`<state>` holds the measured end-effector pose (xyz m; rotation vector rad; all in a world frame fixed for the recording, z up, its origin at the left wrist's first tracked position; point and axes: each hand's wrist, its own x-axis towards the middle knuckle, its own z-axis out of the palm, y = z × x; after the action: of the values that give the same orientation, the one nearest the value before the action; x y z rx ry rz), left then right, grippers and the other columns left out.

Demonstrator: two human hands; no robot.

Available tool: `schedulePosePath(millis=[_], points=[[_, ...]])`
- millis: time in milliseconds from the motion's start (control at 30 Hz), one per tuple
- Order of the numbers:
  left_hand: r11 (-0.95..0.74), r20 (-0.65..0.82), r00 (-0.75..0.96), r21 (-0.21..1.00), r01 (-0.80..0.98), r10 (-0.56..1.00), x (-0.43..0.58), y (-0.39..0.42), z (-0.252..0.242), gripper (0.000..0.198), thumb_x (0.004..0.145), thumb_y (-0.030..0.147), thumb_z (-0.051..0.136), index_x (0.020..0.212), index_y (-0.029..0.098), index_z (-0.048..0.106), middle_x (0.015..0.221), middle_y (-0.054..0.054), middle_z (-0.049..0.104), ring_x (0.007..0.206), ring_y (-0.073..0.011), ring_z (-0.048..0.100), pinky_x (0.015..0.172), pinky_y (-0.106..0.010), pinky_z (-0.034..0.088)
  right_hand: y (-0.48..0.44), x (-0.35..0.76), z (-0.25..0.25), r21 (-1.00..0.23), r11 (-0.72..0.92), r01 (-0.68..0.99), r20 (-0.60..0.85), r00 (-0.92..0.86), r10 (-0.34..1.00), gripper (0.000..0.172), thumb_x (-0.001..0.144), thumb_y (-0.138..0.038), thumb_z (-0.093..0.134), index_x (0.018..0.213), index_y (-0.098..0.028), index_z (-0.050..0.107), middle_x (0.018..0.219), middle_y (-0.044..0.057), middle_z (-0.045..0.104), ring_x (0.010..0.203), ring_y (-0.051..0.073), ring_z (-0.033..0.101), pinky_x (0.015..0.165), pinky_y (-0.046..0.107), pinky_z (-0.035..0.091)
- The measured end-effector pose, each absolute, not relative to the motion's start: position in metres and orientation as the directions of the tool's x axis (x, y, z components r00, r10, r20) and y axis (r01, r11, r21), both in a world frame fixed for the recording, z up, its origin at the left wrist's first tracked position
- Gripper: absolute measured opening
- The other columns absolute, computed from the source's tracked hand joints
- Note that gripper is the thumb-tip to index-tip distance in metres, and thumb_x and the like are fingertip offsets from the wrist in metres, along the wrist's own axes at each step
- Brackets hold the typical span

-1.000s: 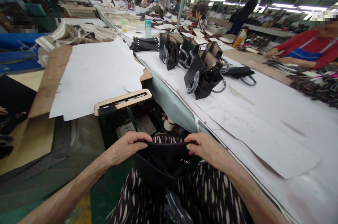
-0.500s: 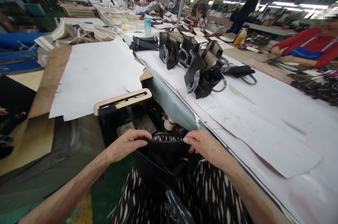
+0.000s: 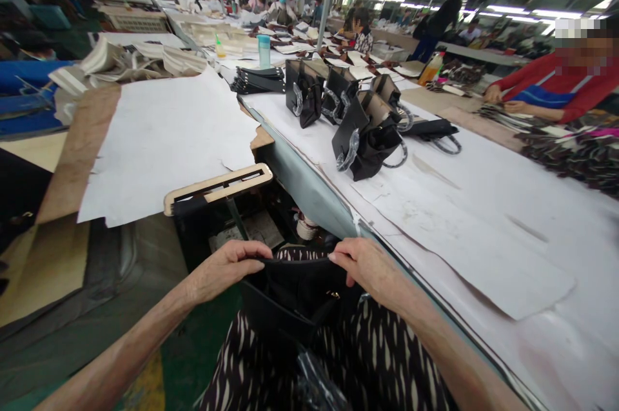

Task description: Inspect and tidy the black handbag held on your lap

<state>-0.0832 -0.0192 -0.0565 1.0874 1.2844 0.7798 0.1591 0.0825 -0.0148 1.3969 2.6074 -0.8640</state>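
Observation:
A black handbag (image 3: 294, 298) rests on my lap, over a dark patterned skirt (image 3: 387, 359). My left hand (image 3: 227, 266) pinches the left end of the bag's top rim, fingers closed on it. My right hand (image 3: 365, 264) grips the right end of the same rim, fingers curled over the edge. The bag's mouth gapes between my hands and a small gold fitting (image 3: 333, 295) shows inside. A clear plastic wrap (image 3: 314, 385) lies below the bag.
A long white-covered table (image 3: 483, 204) runs along my right, bearing several black bags (image 3: 367, 133). White paper (image 3: 164, 133) covers a bench on my left, with a wooden template (image 3: 217, 184) at its edge. A person in red (image 3: 556, 88) works across the table.
My hands hold the bag's rim much as before. The camera has tilted slightly, so everything sits a little lower-left in view.

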Motion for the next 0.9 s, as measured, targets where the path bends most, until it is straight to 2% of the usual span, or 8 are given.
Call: schedulePosePath(millis=[67, 167, 300, 367, 467, 600, 700, 900], points=[[0.337, -0.352, 0.155, 0.934, 0.115, 0.923, -0.084, -0.019, -0.057, 0.017, 0.077, 0.023, 0.052, 0.09, 0.016, 0.061, 0.081, 0.0, 0.063, 0.072, -0.0134, 0.055, 0.065, -0.02, 0.042, 0.081, 0.157, -0.016, -0.372, 0.506, 0.778, -0.265, -0.612, 0.745, 0.034, 0.085, -0.03, 0.04, 0.057, -0.018, 0.054, 0.059, -0.001, 0.061, 0.055, 0.01, 0.055, 0.058, 0.023, 0.036], [0.341, -0.355, 0.148, 0.934, 0.108, 0.923, -0.085, -0.018, -0.057, 0.018, 0.076, 0.023, 0.053, 0.09, 0.015, 0.061, 0.08, 0.0, 0.062, 0.072, -0.0135, 0.054, 0.065, -0.021, 0.041, 0.079, 0.154, -0.026, -0.185, 0.627, 0.757, -0.191, -0.654, 0.732, 0.034, 0.089, -0.029, 0.035, 0.065, -0.018, 0.056, 0.071, 0.003, 0.062, 0.064, 0.013, 0.057, 0.058, 0.024, 0.035], [0.34, -0.348, 0.149, 0.937, 0.075, 0.926, -0.088, -0.016, -0.06, 0.02, 0.075, 0.022, 0.054, 0.092, 0.014, 0.061, 0.084, -0.002, 0.062, 0.074, -0.0145, 0.055, 0.068, -0.023, 0.042, 0.075, 0.15, -0.038, 0.017, 0.678, 0.735, -0.129, -0.67, 0.731, 0.029, 0.091, -0.027, 0.03, 0.081, -0.02, 0.056, 0.079, 0.005, 0.061, 0.064, 0.016, 0.059, 0.053, 0.028, 0.032], [0.295, -0.308, 0.149, 0.95, 0.098, 0.94, -0.088, -0.016, -0.061, 0.028, 0.075, 0.02, 0.053, 0.102, 0.015, 0.059, 0.089, -0.003, 0.062, 0.079, -0.0154, 0.055, 0.072, -0.025, 0.042, 0.074, 0.149, -0.039, 0.03, 0.674, 0.739, -0.148, -0.663, 0.734, 0.03, 0.091, -0.029, 0.029, 0.08, -0.02, 0.056, 0.079, 0.005, 0.062, 0.065, 0.017, 0.06, 0.053, 0.029, 0.032], [0.136, -0.187, 0.18, 0.955, 0.262, 0.966, -0.086, -0.017, -0.058, 0.037, 0.08, 0.018, 0.048, 0.116, 0.02, 0.054, 0.097, -0.003, 0.062, 0.088, -0.0161, 0.054, 0.083, -0.027, 0.04, 0.076, 0.149, -0.036, 0.006, 0.656, 0.755, -0.178, -0.644, 0.744, 0.033, 0.092, -0.03, 0.029, 0.077, -0.02, 0.057, 0.08, 0.005, 0.063, 0.072, 0.018, 0.061, 0.058, 0.029, 0.036], [-0.103, -0.045, 0.303, 0.885, 0.454, 0.952, -0.082, -0.017, -0.051, 0.033, 0.09, 0.022, 0.035, 0.112, 0.026, 0.059, 0.097, -0.003, 0.06, 0.087, -0.0151, 0.054, 0.082, -0.025, 0.04, 0.078, 0.149, -0.034, -0.001, 0.635, 0.773, -0.198, -0.623, 0.757, 0.029, 0.091, -0.03, 0.034, 0.078, -0.02, 0.058, 0.083, 0.005, 0.065, 0.076, 0.019, 0.062, 0.061, 0.029, 0.037], [-0.15, -0.052, 0.361, 0.849, 0.507, 0.931, -0.081, -0.015, -0.047, 0.036, 0.092, 0.025, 0.03, 0.106, 0.025, 0.063, 0.088, -0.003, 0.058, 0.079, -0.0137, 0.054, 0.074, -0.022, 0.041, 0.077, 0.148, -0.033, 0.01, 0.629, 0.778, -0.19, -0.616, 0.765, 0.029, 0.091, -0.029, 0.034, 0.077, -0.02, 0.059, 0.082, 0.004, 0.065, 0.076, 0.019, 0.062, 0.061, 0.029, 0.037], [-0.164, -0.062, 0.364, 0.815, 0.557, 0.929, -0.084, -0.01, -0.05, 0.035, 0.091, 0.026, 0.032, 0.106, 0.023, 0.062, 0.089, -0.004, 0.057, 0.082, -0.0152, 0.052, 0.079, -0.023, 0.041, 0.075, 0.149, -0.034, 0.003, 0.629, 0.778, -0.163, -0.62, 0.767, 0.031, 0.091, -0.028, 0.033, 0.075, -0.019, 0.058, 0.079, 0.004, 0.064, 0.073, 0.018, 0.061, 0.06, 0.029, 0.036]])
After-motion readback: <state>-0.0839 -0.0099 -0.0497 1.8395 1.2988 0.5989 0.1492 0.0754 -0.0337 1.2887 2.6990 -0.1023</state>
